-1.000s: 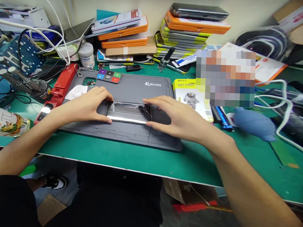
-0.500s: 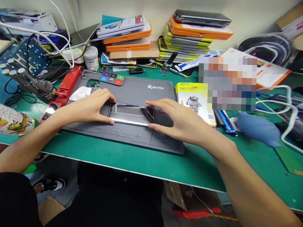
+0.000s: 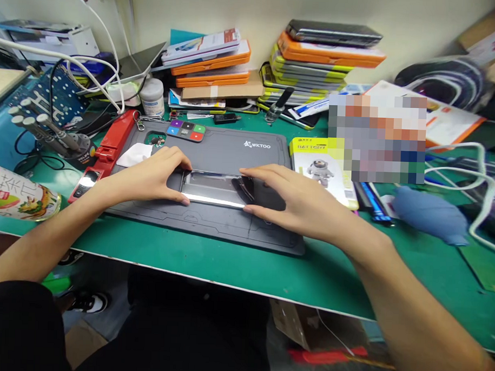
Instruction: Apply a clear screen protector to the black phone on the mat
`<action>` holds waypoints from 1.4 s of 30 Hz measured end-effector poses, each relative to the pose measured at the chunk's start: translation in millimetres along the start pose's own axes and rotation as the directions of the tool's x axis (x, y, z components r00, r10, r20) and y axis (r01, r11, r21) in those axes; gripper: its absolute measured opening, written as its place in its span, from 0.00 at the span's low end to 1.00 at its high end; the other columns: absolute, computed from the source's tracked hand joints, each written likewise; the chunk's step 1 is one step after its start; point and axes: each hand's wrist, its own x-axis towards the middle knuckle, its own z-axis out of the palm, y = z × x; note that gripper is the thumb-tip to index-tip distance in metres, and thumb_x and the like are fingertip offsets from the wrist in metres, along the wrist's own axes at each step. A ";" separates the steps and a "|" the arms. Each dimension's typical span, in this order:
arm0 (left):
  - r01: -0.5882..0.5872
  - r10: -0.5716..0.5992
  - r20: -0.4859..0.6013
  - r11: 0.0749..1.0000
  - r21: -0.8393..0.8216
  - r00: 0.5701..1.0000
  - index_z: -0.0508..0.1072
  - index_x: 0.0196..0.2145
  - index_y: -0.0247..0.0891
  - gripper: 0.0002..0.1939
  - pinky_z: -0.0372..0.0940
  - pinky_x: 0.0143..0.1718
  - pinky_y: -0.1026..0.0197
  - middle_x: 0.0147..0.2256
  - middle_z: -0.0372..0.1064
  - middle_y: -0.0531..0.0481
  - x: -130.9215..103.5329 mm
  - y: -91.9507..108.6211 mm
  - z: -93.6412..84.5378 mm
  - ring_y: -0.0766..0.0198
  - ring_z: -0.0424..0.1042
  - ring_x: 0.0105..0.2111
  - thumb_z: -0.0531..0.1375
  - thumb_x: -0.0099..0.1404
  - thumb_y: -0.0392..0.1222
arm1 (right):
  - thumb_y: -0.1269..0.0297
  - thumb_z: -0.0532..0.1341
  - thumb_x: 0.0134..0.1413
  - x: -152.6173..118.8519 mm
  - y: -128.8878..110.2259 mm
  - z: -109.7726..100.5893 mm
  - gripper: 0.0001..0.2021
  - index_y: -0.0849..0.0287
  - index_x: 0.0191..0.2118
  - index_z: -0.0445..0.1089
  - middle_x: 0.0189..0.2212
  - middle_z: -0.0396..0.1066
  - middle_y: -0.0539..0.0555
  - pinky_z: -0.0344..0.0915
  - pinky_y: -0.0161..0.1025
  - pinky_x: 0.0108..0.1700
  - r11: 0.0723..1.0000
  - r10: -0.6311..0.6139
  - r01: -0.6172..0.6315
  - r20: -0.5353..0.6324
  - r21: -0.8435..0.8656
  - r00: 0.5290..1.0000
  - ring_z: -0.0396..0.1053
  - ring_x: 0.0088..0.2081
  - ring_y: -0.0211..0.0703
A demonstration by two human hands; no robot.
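A dark, glossy phone lies lengthwise on the grey WKTOO mat, its surface catching bright reflections. At its left end my left hand pinches the edges between thumb and fingers. My right hand grips the right end the same way, thumb on the near edge and fingers on the far edge. Beyond my left hand, a white cloth rests on the mat beside a small multicoloured box.
A red tool and a screwdriver holder stand left, with a drink bottle nearer. Right are a yellow battery box and a blue air blower. Stacked orange cases line the wall.
The whole view has shifted slightly, so everything appears a little further right and lower. Both hands keep the same grip on the phone.
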 end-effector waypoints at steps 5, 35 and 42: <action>0.018 -0.018 0.004 0.999 -0.030 1.000 0.74 0.56 0.37 0.38 0.65 0.58 0.48 0.55 0.73 0.39 0.0 -0.3 -0.1 0.44 0.71 0.56 0.74 0.62 0.67 | 0.47 0.65 0.72 -0.6 -0.3 -0.2 0.30 0.55 0.71 0.67 0.65 0.76 0.65 0.77 0.62 0.60 1.000 0.013 -0.013 0.005 0.002 1.000 0.77 0.63 0.66; 0.006 -0.006 -0.002 1.000 -0.018 1.000 0.74 0.56 0.40 0.40 0.67 0.59 0.44 0.56 0.73 0.38 1.7 -3.7 -1.6 0.42 0.72 0.57 0.69 0.63 0.76 | 0.47 0.65 0.71 1.7 -2.8 -4.2 0.33 0.58 0.73 0.67 0.66 0.75 0.67 0.76 0.65 0.63 1.000 0.030 -0.030 0.034 -0.003 0.999 0.76 0.64 0.67; 0.004 -0.004 -0.001 1.000 -0.015 1.000 0.74 0.56 0.41 0.40 0.67 0.60 0.43 0.56 0.73 0.39 2.6 -4.4 -1.0 0.42 0.72 0.57 0.69 0.63 0.76 | 0.46 0.64 0.71 1.8 -2.6 -5.3 0.32 0.55 0.73 0.66 0.67 0.75 0.66 0.76 0.64 0.63 0.999 0.040 -0.040 0.051 0.002 0.998 0.75 0.64 0.67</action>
